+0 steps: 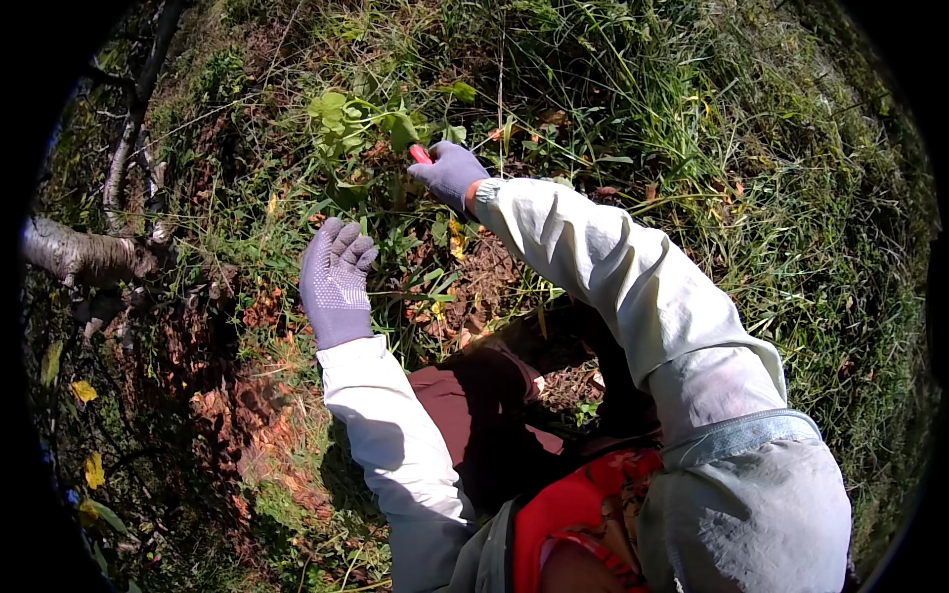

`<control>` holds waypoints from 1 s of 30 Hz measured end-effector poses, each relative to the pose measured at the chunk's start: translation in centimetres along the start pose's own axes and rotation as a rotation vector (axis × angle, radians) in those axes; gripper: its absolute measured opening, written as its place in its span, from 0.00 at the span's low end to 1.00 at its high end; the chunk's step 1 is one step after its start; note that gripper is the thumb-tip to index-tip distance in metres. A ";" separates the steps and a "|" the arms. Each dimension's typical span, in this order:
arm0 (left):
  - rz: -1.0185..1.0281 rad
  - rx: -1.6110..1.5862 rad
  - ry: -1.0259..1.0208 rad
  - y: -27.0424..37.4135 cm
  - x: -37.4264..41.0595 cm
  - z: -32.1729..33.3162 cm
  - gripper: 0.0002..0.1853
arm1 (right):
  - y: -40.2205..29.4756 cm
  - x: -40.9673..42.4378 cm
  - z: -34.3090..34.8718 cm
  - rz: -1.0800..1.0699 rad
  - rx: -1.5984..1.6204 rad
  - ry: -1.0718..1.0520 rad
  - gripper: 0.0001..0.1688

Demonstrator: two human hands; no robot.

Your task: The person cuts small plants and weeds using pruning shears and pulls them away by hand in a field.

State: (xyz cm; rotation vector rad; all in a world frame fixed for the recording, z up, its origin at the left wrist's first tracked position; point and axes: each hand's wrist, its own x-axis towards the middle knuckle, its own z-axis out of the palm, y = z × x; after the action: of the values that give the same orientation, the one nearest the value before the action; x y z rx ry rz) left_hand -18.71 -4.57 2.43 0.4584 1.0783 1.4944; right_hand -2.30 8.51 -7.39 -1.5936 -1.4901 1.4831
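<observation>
My right hand (451, 172), in a grey-purple knit glove, is closed around a red handle (420, 154). Only the end of that handle shows, so I cannot tell which tool it belongs to. Just beyond it grows a plant with broad, light green leaves (331, 113), its stems leaning toward the hand. My left hand (339, 282) wears a matching glove with white grip dots on the palm. It hovers lower and to the left over grass, palm in view and fingers loosely curled, holding nothing.
A pale-barked trunk (81, 250) juts in at the left, with thin dark branches (137, 111) above it. Tall grass (667, 133) covers the right side. Dry brown leaves (474, 296) lie before my bent knee (460, 400).
</observation>
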 end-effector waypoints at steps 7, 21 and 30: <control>0.037 0.018 0.121 -0.2 -0.1 0.3 0.14 | 0.8 0.3 0.3 0.056 0.135 -0.127 0.45; 0.003 -0.042 0.003 -0.6 0.9 -1.2 0.14 | 2.0 2.4 -3.9 -0.076 0.082 0.251 0.36; 0.049 0.003 0.081 0.1 -0.1 -0.4 0.14 | 2.0 3.7 -10.0 0.052 0.398 0.081 0.21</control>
State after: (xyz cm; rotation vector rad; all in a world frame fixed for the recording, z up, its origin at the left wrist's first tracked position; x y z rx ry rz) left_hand -19.06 -4.77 2.31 0.4326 1.1402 1.5660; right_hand 6.80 14.34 -7.68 -1.4379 -1.0347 1.6034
